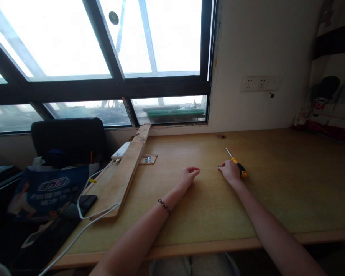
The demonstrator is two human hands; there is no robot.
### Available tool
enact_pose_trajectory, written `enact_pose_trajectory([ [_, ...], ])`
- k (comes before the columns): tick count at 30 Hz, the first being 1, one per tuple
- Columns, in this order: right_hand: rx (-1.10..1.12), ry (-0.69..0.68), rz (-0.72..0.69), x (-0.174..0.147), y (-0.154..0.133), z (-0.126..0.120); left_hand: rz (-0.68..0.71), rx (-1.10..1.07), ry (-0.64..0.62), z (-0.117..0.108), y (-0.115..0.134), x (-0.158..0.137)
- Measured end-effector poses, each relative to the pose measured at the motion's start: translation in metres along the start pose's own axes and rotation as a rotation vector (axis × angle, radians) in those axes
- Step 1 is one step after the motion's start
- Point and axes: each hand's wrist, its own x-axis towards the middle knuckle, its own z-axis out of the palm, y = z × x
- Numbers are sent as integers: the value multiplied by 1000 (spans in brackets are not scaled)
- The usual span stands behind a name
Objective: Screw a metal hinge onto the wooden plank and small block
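My left hand (188, 177) rests low over the tabletop (172, 214), its thumb and fingertips pressed together. Whatever is between them, if anything, is too small to make out. To its right, my right hand (229, 171) pinches a small shiny metal piece (219, 166) at its fingertips; its exact kind cannot be told. Right beside that hand lies a screwdriver (242, 171) with a yellow and black handle, its shaft pointing away from me. The hand covers part of the handle. The two hands are apart.
A long wooden board (126, 168) lies at the table's left, with a white power bank (120, 150) and white cable (79, 203) beside it. A small wooden piece with a metal hinge (148, 159) sits nearby. Further left are a phone (87, 203), a blue bag (48, 191) and a black chair (69, 136).
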Motion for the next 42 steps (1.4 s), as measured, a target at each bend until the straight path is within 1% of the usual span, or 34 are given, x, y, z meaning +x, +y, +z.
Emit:
enact_pose_trajectory([
  [5,-43,21,-27,-2,0,-2,-1,6,-6,0,0,0],
  [10,-69,29,-41,-3,-1,-2,-32,3,-17,0,3,-2],
  [16,-86,2,-34,-4,-4,-4,-17,15,-16,0,5,-3],
  [25,-122,14,-23,-9,-10,-5,-6,21,-22,-1,5,-3],
  [32,-128,-12,-12,-10,-12,-7,-4,43,-17,-1,4,-2],
  [42,-245,69,-53,-10,-6,-9,-1,55,-16,0,-1,0],
])
